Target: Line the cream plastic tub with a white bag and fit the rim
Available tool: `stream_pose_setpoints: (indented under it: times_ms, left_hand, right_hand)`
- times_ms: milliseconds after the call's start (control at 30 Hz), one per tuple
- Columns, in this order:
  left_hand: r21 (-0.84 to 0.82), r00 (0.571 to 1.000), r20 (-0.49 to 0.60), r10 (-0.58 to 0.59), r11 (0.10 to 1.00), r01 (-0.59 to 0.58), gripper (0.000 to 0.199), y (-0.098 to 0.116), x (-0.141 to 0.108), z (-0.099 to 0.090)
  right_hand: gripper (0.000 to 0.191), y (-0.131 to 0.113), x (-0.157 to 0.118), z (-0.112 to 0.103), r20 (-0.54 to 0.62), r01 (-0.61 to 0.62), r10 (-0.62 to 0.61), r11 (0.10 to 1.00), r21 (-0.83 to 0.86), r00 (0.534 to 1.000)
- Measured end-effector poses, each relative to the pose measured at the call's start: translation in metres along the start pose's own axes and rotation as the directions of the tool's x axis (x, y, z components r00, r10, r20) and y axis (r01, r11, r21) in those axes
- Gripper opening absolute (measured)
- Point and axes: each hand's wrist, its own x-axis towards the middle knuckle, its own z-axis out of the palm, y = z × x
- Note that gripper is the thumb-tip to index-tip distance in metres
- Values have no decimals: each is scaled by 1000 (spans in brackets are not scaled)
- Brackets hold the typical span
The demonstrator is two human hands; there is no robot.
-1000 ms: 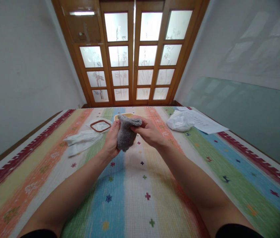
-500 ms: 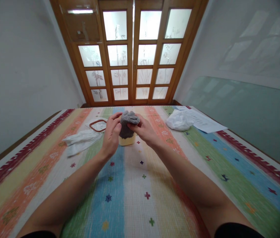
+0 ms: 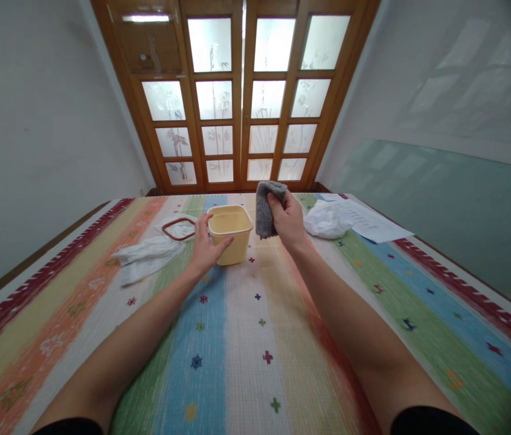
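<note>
A small pale-yellow plastic bin [image 3: 232, 246] stands upright on the table, its mouth uncovered. My left hand [image 3: 205, 244] clasps its left side, with the thumb across the front and the fingertips at the rim. To the right of the bin, my right hand [image 3: 288, 219] is closed around a folded grey cloth [image 3: 264, 210], raised above the table and apart from the bin. The thumb presses on the cloth's near face; the other fingers are partly hidden behind it.
Left of the bin lie white cloth gloves [image 3: 151, 258] and a brown rounded frame-like ring [image 3: 165, 232]. A crumpled white plastic bag [image 3: 328, 220] and printed paper sheets [image 3: 373, 222] lie at the right. A striped tablecloth [image 3: 246, 350] covers the table.
My right hand has moved the grey cloth right and up, away from above the bin, uncovering the bin's mouth. My left hand has let go of the cloth and come to the bin's side.
</note>
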Motion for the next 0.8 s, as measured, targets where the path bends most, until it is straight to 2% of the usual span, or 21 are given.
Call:
stream_pose_setpoints:
  times_ms: [67,167,233,333,433,533,700,800]
  left_hand:
    - [-119,996,73,-45,991,53,76,-9,2,0]
    - [-300,985,139,-105,943,143,72,-23,5,0]
    - [-337,982,115,-150,924,181,67,-29,4,2]
    - [-284,983,49,-176,941,182,63,-30,-5,9]
    - [-256,992,52,-114,959,124,80,-22,-18,19]
    - [-213,996,60,-70,974,81,100,-17,-26,29]
    - [-64,982,-60,-182,982,178,108,-12,-38,38]
    - [-54,989,-19,-148,988,147,114,-8,-43,40]
  right_hand:
    - [34,12,3,-2,-25,51,-56,988,-148,998]
    - [23,32,4,-1,9,106,-110,932,-346,994]
    - [18,43,3,0,52,131,-121,899,-418,991]
    - [18,48,-1,3,142,160,-104,863,-479,984]
    - [21,39,-5,5,255,185,-46,812,-554,966]
    - [21,22,-11,8,297,174,37,738,-652,954]
    - [20,-10,-21,13,326,190,111,623,-759,939]
    - [20,-26,-26,15,345,188,148,612,-768,927]
